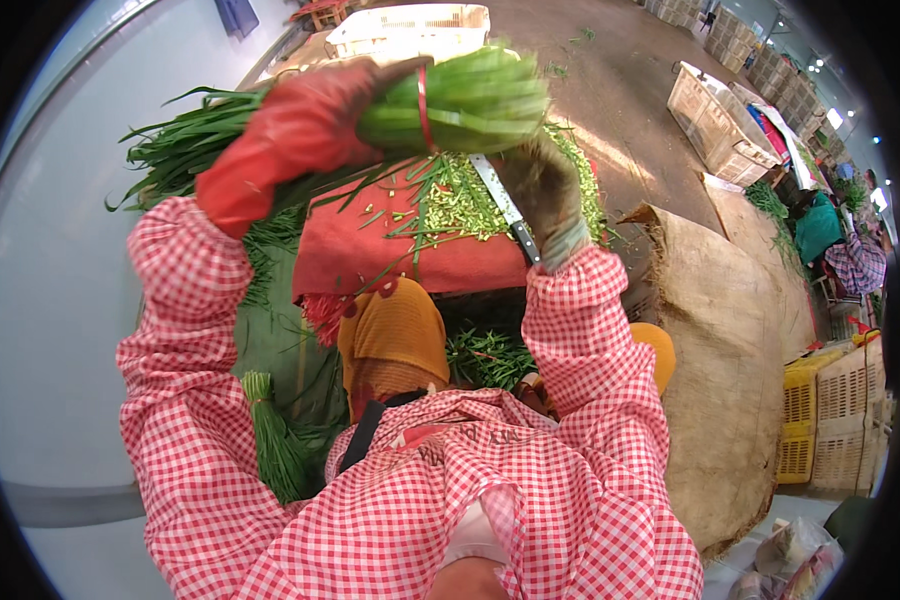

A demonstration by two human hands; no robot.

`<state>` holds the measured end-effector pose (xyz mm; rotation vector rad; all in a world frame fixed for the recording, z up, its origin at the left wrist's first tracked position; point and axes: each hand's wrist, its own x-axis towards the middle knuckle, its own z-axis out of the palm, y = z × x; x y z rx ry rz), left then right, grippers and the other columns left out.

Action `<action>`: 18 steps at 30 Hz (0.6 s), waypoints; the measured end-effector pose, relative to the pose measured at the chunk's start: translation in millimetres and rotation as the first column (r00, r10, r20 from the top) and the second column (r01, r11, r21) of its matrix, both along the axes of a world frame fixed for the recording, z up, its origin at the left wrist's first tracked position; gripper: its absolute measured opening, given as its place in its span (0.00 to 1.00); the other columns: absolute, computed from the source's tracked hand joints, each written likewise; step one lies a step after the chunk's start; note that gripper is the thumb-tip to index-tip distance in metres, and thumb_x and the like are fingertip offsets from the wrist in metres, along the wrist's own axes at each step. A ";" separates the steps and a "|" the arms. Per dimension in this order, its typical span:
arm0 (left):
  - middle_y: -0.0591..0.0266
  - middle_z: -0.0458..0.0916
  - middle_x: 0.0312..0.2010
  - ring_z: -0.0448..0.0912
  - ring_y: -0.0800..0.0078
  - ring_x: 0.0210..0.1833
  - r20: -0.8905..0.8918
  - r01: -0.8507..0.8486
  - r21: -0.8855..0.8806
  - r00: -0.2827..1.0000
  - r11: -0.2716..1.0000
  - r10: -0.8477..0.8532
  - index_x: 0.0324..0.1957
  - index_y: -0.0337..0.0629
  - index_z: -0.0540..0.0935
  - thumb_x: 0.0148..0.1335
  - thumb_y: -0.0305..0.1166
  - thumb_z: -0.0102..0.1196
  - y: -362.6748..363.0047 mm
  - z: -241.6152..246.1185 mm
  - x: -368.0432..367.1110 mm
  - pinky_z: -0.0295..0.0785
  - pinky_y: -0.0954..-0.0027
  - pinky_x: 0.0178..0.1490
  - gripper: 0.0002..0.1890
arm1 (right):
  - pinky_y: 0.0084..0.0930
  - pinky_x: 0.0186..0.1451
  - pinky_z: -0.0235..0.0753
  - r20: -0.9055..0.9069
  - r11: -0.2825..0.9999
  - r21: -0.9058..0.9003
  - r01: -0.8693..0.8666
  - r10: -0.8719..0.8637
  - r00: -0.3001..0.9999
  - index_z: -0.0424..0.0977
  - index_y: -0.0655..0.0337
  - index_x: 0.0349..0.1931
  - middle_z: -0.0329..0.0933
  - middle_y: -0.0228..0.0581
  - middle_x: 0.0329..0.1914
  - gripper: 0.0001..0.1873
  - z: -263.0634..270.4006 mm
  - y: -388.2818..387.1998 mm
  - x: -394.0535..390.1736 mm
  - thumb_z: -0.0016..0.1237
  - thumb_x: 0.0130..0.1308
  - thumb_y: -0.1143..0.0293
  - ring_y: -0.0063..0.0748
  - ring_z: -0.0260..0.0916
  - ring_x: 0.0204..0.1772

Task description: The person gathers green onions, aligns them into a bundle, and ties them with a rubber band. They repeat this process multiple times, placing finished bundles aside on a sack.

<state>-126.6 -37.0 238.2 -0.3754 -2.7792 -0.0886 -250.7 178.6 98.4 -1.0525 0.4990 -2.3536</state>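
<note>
My left hand [311, 116], in a red rubber glove, grips a thick bundle of garlic chives [469, 101] bound with a red band. The bundle lies nearly level, leaves to the left and pale stalk ends to the right; those ends are blurred. Under the stalk ends is my right hand [547, 195], in a soiled glove; its fingers are partly hidden, so its grip is unclear. Beside it a knife [501, 196] with a black handle rests on a red cloth-covered stand [412, 266]. Chopped stalk bits [457, 202] are strewn over the cloth.
A tied bundle of chives [277, 442] stands at lower left, with loose greens [487, 356] under the stand. Burlap [712, 360] hangs at right. Plastic crates stand at the back [412, 26] and right [720, 124]. Another person [859, 255] sits far right.
</note>
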 end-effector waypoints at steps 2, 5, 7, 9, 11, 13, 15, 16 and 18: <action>0.50 0.76 0.45 0.77 0.52 0.48 0.119 -0.046 -0.142 0.991 0.989 0.063 0.67 0.61 0.63 0.41 0.37 0.70 -3.7 -48.9 -18.3 0.72 0.59 0.52 0.47 | 0.30 0.67 0.67 0.168 0.975 0.219 0.047 -0.085 0.982 0.57 0.66 0.66 0.68 0.42 0.63 0.34 -51.6 1.6 2.1 0.48 0.57 0.72 0.36 0.68 0.61; 0.48 0.76 0.48 0.77 0.48 0.48 0.300 0.011 -0.133 0.954 0.991 0.029 0.67 0.60 0.63 0.38 0.36 0.71 -7.1 -128.3 -39.7 0.72 0.58 0.53 0.49 | 0.30 0.68 0.65 0.323 0.829 0.556 0.068 -0.291 0.901 0.53 0.68 0.68 0.63 0.46 0.67 0.38 -106.7 0.6 16.4 0.38 0.51 0.82 0.38 0.66 0.64; 0.45 0.75 0.49 0.76 0.46 0.50 0.446 -0.050 -0.131 0.889 0.990 0.104 0.67 0.60 0.63 0.34 0.34 0.71 -1.9 -177.9 -50.3 0.71 0.57 0.54 0.51 | 0.31 0.70 0.60 0.276 0.662 0.703 0.260 -0.590 0.759 0.52 0.70 0.68 0.57 0.49 0.69 0.34 -118.1 6.4 20.7 0.41 0.59 0.79 0.39 0.60 0.69; 0.43 0.72 0.53 0.75 0.46 0.52 0.451 -0.129 -0.023 0.884 0.991 0.125 0.68 0.58 0.61 0.31 0.32 0.69 -6.5 -206.6 -52.5 0.71 0.56 0.54 0.54 | 0.32 0.71 0.56 -0.086 0.436 0.642 0.631 -0.776 0.624 0.51 0.70 0.68 0.53 0.50 0.71 0.32 -115.1 8.1 17.5 0.44 0.67 0.69 0.40 0.55 0.71; 0.42 0.71 0.56 0.75 0.46 0.52 0.339 -0.162 -0.007 0.928 0.987 0.155 0.69 0.57 0.59 0.30 0.31 0.69 -10.8 -220.2 -54.9 0.71 0.56 0.54 0.55 | 0.32 0.71 0.57 -0.554 0.177 0.391 0.903 -0.738 0.385 0.55 0.69 0.66 0.58 0.56 0.68 0.33 -107.7 4.1 7.0 0.46 0.70 0.57 0.43 0.55 0.71; 0.45 0.71 0.56 0.73 0.45 0.54 0.344 -0.142 -0.037 0.928 0.989 0.146 0.68 0.53 0.59 0.31 0.30 0.68 -12.7 -224.8 -54.4 0.70 0.55 0.55 0.55 | 0.36 0.71 0.57 -0.801 0.145 0.209 0.967 -0.542 0.254 0.58 0.67 0.65 0.60 0.54 0.68 0.33 -106.3 -13.2 -7.1 0.44 0.69 0.52 0.47 0.58 0.69; 0.45 0.70 0.57 0.72 0.46 0.55 0.344 -0.174 0.029 0.926 0.984 0.153 0.68 0.50 0.59 0.31 0.29 0.69 -13.0 -225.3 -52.7 0.69 0.55 0.57 0.54 | 0.38 0.71 0.57 -0.973 0.051 -0.102 0.993 -0.212 -0.089 0.62 0.61 0.64 0.65 0.51 0.65 0.27 -113.8 -36.1 -20.2 0.42 0.70 0.56 0.49 0.61 0.68; 0.45 0.69 0.58 0.71 0.45 0.56 0.335 -0.145 0.046 0.934 0.988 0.122 0.68 0.49 0.59 0.32 0.30 0.70 -13.1 -225.1 -52.7 0.68 0.55 0.58 0.54 | 0.40 0.68 0.61 -0.988 0.052 -0.121 0.991 -0.098 -0.115 0.66 0.61 0.61 0.68 0.49 0.62 0.24 -121.5 -49.0 -22.9 0.41 0.69 0.57 0.52 0.64 0.65; 0.45 0.67 0.60 0.70 0.45 0.57 0.296 -0.100 0.083 0.953 0.992 0.071 0.67 0.46 0.59 0.32 0.32 0.72 -13.0 -226.2 -53.3 0.67 0.54 0.59 0.54 | 0.41 0.65 0.63 -0.987 0.068 0.155 0.986 -0.034 0.158 0.71 0.60 0.56 0.73 0.48 0.55 0.22 -135.2 -59.2 -30.7 0.41 0.68 0.57 0.50 0.66 0.63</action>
